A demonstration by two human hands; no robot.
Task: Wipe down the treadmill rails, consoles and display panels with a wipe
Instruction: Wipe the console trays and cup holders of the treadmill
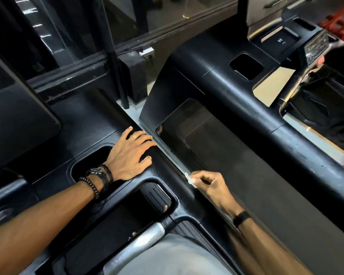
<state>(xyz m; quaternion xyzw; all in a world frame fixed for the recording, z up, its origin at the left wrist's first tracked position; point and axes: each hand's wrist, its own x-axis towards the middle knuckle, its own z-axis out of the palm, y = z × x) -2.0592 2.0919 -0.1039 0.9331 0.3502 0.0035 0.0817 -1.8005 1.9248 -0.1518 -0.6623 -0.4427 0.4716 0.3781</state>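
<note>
A crumpled white wipe (189, 180) is pinched in the curled fingers of the right hand (209, 185), pressed to the right-hand edge of the near treadmill console (83, 124), where the black moulding rolls over toward the gap between two machines. The left hand (130, 154) lies flat with fingers spread on the console top, just beyond the rim of a recessed cup holder (91, 163), gripping nothing and apparently bracing the body.

The step in hand looks to be the side edge of this console, with the top around the recesses showing a damp speckle. The next move would likely call for a long stroke along that edge, toward the far corner or back toward the silver handrail (145, 235) at the near side.

Room is tight. Only a narrow strip of pale floor (157, 139) separates this console from the neighbouring treadmill (236, 108), whose glossy dark panel (197, 135) sits just beside the working hand. A wide sweep could knock knuckles against it. The neighbour's own console and display lie well apart, at the far right, seemingly not yet reached.
</note>
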